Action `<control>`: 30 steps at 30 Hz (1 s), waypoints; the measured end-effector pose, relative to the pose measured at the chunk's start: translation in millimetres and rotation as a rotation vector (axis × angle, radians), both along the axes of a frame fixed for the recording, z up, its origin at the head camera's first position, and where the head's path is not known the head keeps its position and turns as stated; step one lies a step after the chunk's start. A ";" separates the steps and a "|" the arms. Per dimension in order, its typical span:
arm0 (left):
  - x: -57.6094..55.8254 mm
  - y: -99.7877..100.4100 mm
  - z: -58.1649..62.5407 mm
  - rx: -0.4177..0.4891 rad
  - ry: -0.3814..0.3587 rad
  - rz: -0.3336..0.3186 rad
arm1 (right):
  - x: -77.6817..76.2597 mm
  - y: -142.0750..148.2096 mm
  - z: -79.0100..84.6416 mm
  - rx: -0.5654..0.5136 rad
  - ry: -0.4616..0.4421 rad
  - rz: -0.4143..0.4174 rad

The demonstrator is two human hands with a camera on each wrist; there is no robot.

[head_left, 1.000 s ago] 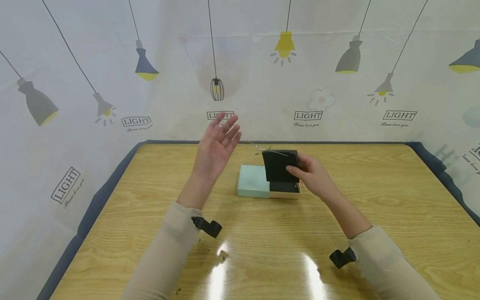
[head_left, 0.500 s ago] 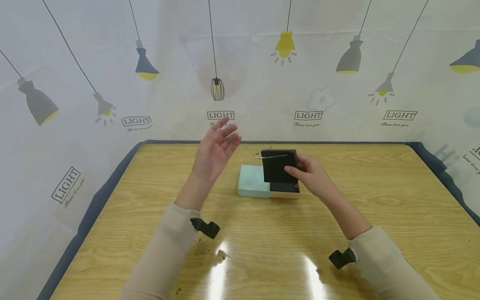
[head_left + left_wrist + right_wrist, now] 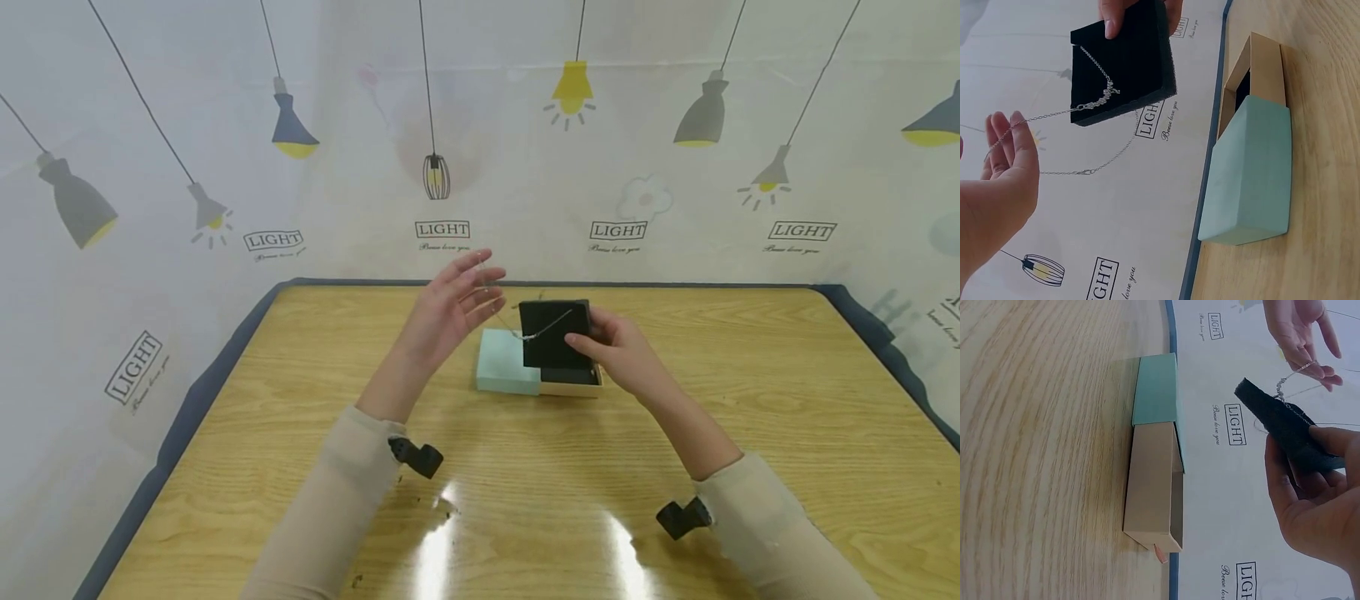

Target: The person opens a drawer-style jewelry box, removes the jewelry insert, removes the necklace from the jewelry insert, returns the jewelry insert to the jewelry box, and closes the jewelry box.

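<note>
In the head view my right hand [image 3: 630,346] pinches a black foam jewelry pad [image 3: 551,337] upright, thumb on its front face. A silver necklace [image 3: 1099,101] is fixed to the pad; its beaded pendant section lies across a corner in the left wrist view. From there the chain runs over the fingers of my left hand [image 3: 450,312], which are extended and slightly bent, palm toward the pad. Another length of chain with the clasp [image 3: 1087,172] hangs in a loop behind the pad. Below stands a mint-green box sleeve [image 3: 506,362] with its tan drawer [image 3: 572,389] partly pulled out.
The box stands on a wood-grain table [image 3: 480,450]. Behind the table hangs a pale backdrop [image 3: 510,150] printed with lamps. Inside the drawer, a dark lining shows, and a small pink ribbon tab [image 3: 1160,553] sticks out of its end.
My left hand has moved right toward the pad, and the chain now drapes over its fingers. The pad has shifted slightly left in my right hand. The box has stayed put.
</note>
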State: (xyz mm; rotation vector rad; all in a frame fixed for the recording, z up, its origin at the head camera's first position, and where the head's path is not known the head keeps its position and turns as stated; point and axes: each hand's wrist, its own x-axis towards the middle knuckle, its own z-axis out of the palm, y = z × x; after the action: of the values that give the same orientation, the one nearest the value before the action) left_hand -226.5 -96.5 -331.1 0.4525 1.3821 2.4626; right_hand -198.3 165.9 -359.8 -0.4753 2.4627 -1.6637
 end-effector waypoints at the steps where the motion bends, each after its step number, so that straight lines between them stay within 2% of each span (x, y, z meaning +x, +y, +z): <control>1: 0.4 0.7 0.1 -0.028 0.003 -0.003 | 0.0 -0.3 -0.1 0.000 -0.001 -0.001; 6: 1.8 4.8 -0.4 -0.146 0.014 -0.055 | 0.2 -2.2 -0.7 -0.010 0.004 -0.001; 15: 1.8 10.7 -4.5 -0.341 0.031 -0.187 | 0.4 -4.6 -0.7 -0.014 0.011 0.018; 18: 2.7 12.5 -5.0 -0.383 0.046 -0.215 | 0.2 -4.9 -1.1 -0.003 0.006 0.018; 30: 6.0 16.4 -6.6 -0.476 0.067 -0.240 | 0.3 -6.3 -2.1 -0.008 -0.013 0.048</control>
State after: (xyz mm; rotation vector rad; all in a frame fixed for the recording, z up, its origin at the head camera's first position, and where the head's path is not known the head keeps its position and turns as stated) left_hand -220.5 -80.1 -337.8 0.5513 1.7574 1.8645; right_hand -197.9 159.6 -361.9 -0.5184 2.4167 -1.6544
